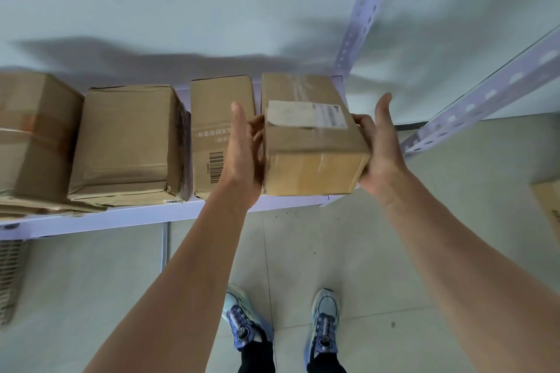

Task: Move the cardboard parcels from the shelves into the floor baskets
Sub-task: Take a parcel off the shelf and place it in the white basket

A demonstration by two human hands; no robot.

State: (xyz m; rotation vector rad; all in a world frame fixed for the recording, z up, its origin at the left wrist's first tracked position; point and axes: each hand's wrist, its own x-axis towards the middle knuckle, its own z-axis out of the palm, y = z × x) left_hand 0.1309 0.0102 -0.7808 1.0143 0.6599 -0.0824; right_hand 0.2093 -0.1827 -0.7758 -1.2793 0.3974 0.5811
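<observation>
Hands (244, 145) on parcel (312, 142), lengthwise toward wall (181, 18)

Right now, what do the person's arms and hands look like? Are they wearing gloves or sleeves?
No gloves and no sleeves in view: the left hand and right hand are bare, and both forearms are bare up to the picture's edge. I see no watch, bracelet or ring, though some fingers are hidden.

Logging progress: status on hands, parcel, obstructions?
Left hand, right hand grip sides of white-labelled brown cardboard parcel. Parcel at front edge of pale metal shelf. Tall barcoded cardboard box beside left hand.
</observation>
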